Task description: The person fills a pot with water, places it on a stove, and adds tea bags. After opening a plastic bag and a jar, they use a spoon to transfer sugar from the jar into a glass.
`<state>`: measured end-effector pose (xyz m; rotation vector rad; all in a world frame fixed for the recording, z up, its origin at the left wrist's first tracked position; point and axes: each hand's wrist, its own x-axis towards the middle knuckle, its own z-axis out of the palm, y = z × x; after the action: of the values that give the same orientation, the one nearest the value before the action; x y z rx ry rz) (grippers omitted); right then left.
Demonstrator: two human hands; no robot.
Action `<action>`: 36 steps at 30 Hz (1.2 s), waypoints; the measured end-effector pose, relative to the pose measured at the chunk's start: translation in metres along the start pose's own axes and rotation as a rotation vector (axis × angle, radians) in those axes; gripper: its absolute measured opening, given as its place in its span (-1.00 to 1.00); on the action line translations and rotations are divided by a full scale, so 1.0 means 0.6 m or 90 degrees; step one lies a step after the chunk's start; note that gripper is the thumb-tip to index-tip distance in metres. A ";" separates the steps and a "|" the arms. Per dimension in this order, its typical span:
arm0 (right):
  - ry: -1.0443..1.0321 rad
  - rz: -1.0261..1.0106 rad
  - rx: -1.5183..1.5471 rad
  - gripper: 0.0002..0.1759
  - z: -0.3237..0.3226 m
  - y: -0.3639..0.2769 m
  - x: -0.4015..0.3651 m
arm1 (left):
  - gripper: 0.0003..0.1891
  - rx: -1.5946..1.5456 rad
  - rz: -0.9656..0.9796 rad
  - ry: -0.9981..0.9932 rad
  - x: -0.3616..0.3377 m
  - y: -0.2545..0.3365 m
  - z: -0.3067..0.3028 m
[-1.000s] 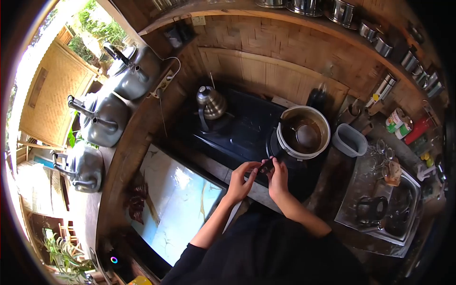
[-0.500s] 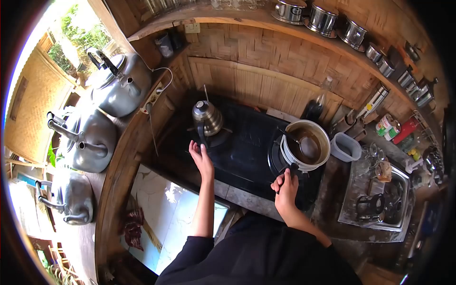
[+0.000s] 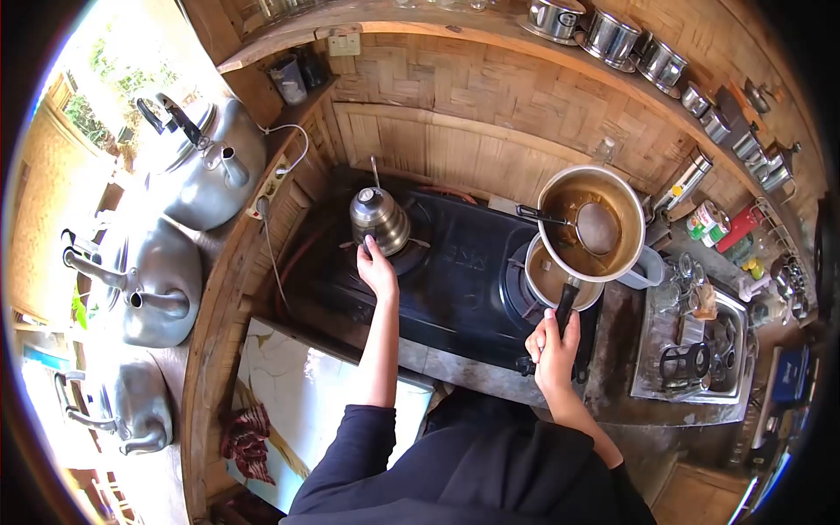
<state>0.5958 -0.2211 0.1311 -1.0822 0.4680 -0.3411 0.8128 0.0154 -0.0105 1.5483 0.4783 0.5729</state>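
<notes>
My right hand (image 3: pixel 556 354) is closed round the black handle of a saucepan (image 3: pixel 636 197) of brown liquid. A round-headed ladle or strainer (image 3: pixel 598 229) rests in it, its dark handle over the rim. The saucepan is raised and overlaps a second pot (image 3: pixel 547 280) on the right burner, which hides part of that pot. My left hand (image 3: pixel 378 269) has its fingers closed at the black handle of a steel gooseneck kettle (image 3: pixel 385 219), which sits on the left burner. Both burners belong to a black gas stove (image 3: pixel 459 271).
Several large metal kettles (image 3: pixel 162 297) line the ledge at left. A sink (image 3: pixel 647 376) with glasses and a clear plastic tub (image 3: pixel 649 267) are at right. Coffee drippers (image 3: pixel 610 37) stand on the wooden shelf (image 3: pixel 420 22) above. A cloth (image 3: pixel 248 442) lies on the marble-patterned surface (image 3: pixel 297 376).
My right hand has lifted the saucepan up and to the right, uncovering the second pot under it. My left hand has gone from open below the kettle to closed at its handle.
</notes>
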 end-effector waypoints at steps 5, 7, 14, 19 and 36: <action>-0.051 0.022 -0.007 -0.86 0.019 -0.012 0.004 | -0.58 -0.069 0.038 0.003 0.022 0.052 -0.032; -0.070 0.039 -0.021 -0.88 0.028 -0.003 0.004 | -0.62 -0.089 0.074 -0.020 0.015 0.099 -0.061; -0.181 0.167 -0.012 -0.79 0.070 0.053 0.011 | -0.72 -0.157 0.040 0.038 -0.030 0.151 -0.224; -0.283 0.252 -0.015 -0.78 0.103 0.111 0.033 | -0.77 -0.091 -0.008 0.134 -0.101 0.126 -0.368; -0.485 0.321 -0.149 -0.81 0.241 0.261 0.136 | -0.67 0.003 -0.038 0.456 -0.290 0.079 -0.599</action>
<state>0.7471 -0.0830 0.0299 -1.1831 0.0801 0.5750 0.4515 0.1873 0.0322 1.2950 1.0601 1.0814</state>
